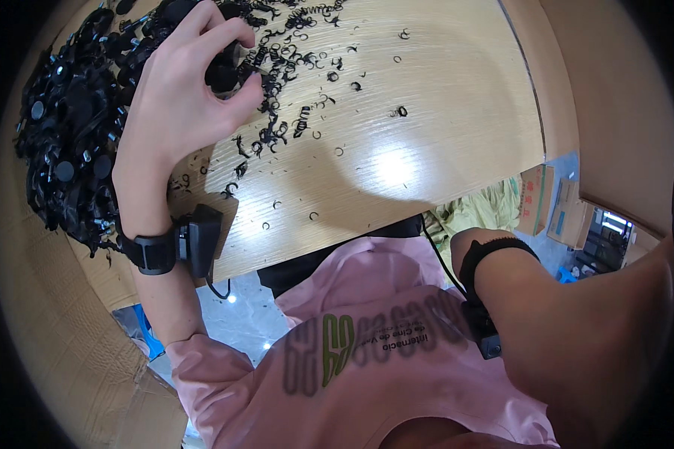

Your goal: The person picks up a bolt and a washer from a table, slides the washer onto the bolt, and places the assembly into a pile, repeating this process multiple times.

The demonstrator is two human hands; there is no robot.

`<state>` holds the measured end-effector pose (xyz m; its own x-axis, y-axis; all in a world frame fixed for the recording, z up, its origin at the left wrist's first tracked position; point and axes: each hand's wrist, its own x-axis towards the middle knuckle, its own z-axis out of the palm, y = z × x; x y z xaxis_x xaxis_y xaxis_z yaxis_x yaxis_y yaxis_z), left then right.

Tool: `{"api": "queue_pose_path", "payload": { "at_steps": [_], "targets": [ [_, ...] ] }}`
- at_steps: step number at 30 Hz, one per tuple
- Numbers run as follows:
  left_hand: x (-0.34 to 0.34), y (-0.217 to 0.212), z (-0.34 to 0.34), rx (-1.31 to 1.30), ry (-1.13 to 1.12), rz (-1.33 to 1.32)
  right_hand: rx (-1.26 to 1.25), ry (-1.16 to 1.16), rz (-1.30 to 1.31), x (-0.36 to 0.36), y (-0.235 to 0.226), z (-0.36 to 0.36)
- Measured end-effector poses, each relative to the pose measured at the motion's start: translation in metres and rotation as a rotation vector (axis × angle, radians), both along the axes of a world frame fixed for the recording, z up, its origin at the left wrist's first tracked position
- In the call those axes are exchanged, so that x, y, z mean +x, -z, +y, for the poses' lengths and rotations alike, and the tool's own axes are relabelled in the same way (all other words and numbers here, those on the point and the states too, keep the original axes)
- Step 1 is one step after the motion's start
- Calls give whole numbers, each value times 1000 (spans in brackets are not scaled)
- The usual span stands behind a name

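My left hand (pixel 176 93) reaches over the left part of the wooden table. Its thumb and fingers are curved and apart, framing a dark round part (pixel 222 73) on the table side. A large pile of black plastic parts (pixel 71 131), some with metal screws, lies under and left of that hand. Black curled trimmings (pixel 284 63) are scattered to its right, some shaped like small springs. Lowered past the table's near edge, my right hand (pixel 466 243) shows only a small part near the black wristband; its fingers are hidden.
The pale wooden table (pixel 442 82) ends at a near edge by my body. Cardboard (pixel 90 277) borders the left. A black device with a cable (pixel 201 241) is strapped to my left wrist. Right of the table are green-yellow fabric (pixel 478 209) and cardboard boxes (pixel 565 213).
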<state>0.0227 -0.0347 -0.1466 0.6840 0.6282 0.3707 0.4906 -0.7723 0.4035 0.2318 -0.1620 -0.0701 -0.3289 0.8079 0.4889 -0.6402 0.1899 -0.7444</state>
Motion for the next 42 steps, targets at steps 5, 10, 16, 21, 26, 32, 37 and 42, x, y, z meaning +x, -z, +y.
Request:
{"api": "queue_pose_path", "payload": {
  "at_steps": [5, 10, 16, 21, 26, 32, 37, 42],
  "targets": [
    [-4, 9, 6, 21, 10, 31, 54, 52, -100, 5, 5, 4],
    [-7, 12, 8, -36, -23, 101, 123, 84, -199, 15, 12, 8],
    [-8, 13, 11, 36, 89, -57, 252, 66, -297, 29, 24, 43],
    [3, 13, 10, -115, -7, -292, 229, 315, -415, 46, 36, 84],
    [9, 17, 6, -409, -44, -584, -116, 333, -942, 2, 61, 125],
    [14, 15, 4, -217, -26, -475, -40, 266, -808, -3, 85, 125],
    [17, 16, 1, -342, -32, -598, -159, 287, -709, 10, 91, 118],
    [15, 15, 2, -522, -30, -649, -103, 293, -630, 8, 88, 116]
  ]
}}
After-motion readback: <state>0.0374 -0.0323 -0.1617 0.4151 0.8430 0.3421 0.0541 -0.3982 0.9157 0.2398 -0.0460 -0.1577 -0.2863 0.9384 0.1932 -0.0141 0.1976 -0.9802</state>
